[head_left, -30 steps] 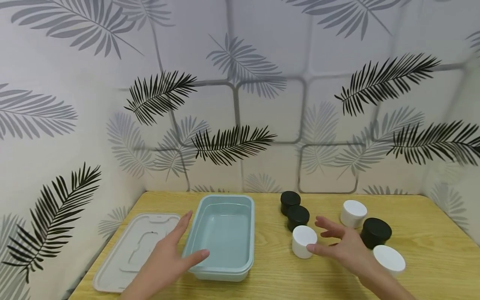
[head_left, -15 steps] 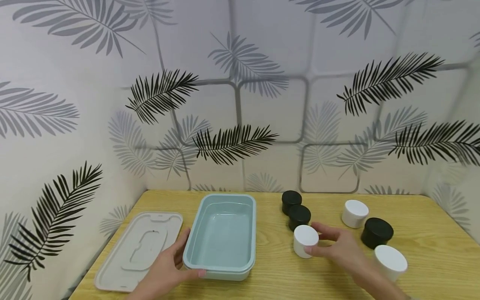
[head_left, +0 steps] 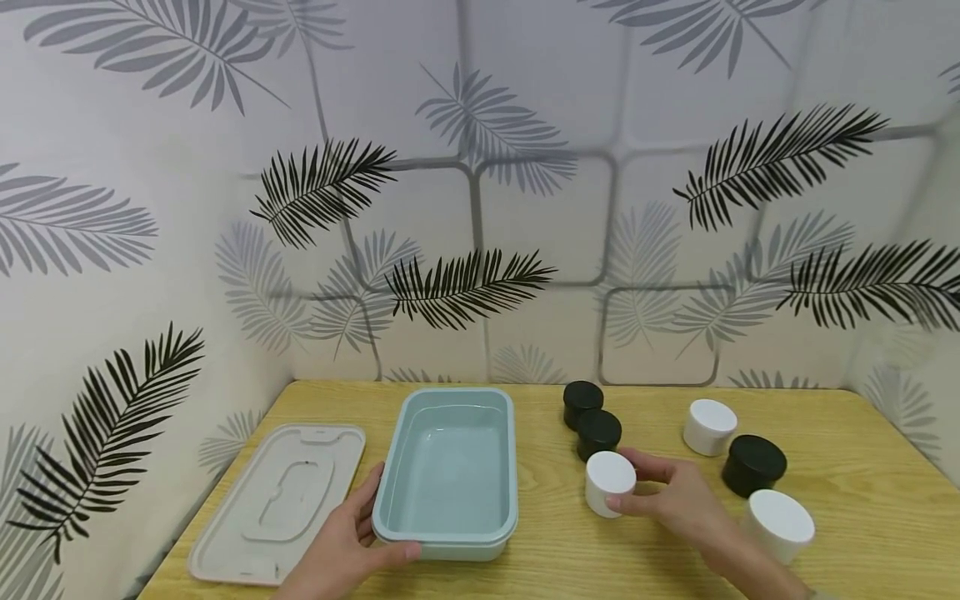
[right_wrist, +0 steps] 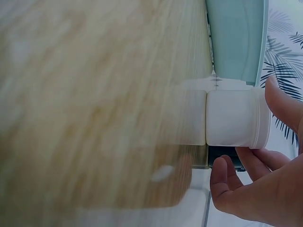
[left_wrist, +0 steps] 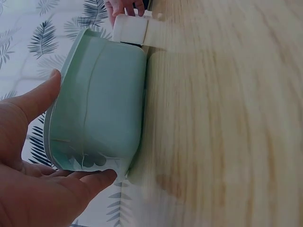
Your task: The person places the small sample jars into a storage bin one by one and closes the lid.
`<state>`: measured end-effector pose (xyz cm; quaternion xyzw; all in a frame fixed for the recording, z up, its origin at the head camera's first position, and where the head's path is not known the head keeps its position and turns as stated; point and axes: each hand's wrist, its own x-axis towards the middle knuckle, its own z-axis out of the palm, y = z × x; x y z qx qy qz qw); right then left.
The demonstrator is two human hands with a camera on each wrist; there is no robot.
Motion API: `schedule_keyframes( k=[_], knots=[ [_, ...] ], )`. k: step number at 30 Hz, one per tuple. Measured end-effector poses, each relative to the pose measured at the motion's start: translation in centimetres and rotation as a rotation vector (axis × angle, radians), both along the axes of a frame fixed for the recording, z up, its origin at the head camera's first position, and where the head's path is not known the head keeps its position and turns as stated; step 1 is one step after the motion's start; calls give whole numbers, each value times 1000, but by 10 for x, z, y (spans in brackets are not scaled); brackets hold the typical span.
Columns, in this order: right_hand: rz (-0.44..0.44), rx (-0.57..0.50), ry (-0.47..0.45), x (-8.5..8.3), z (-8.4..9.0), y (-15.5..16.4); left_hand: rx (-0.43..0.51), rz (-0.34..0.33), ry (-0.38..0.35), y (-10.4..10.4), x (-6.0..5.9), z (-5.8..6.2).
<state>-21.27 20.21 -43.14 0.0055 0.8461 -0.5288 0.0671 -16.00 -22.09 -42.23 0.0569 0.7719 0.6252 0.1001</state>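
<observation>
A pale teal plastic bin (head_left: 513, 467) stands open and empty on the wooden table. My left hand (head_left: 386, 525) grips its near left corner, thumb on the front wall and fingers along the left side. The left wrist view shows the same hold, with my left hand (left_wrist: 83, 127) round the bin's (left_wrist: 104, 94) end. A small white jar (head_left: 606, 475) stands just right of the bin. My right hand (head_left: 621, 479) holds it, thumb in front and fingers behind. In the right wrist view my right hand (right_wrist: 246, 125) has that white jar (right_wrist: 232, 118) between thumb and fingers.
A light grey lid (head_left: 277, 500) lies flat left of the bin. Two black jars (head_left: 582, 400) (head_left: 598, 432) stand behind the held one. Further right are a white jar (head_left: 708, 425), a black jar (head_left: 753, 462) and another white jar (head_left: 780, 521). Leaf-patterned walls enclose the table (head_left: 862, 500).
My left hand slid back to the bin's near left corner and took hold; the bin shifted slightly right. My right hand moved in and closed its fingers round the white jar.
</observation>
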Motion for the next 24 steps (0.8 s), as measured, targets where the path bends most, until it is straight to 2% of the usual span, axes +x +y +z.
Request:
schedule_keyframes(
  k=[5, 13, 24],
  knots=[
    [-1, 9, 6, -2, -2, 0, -15, 8, 5, -1, -4, 1],
    [28, 1, 6, -5, -3, 1, 46, -33, 25, -1, -7, -2],
    [27, 32, 29, -10, -4, -1, 73, -8, 9, 1, -7, -4]
  ],
)
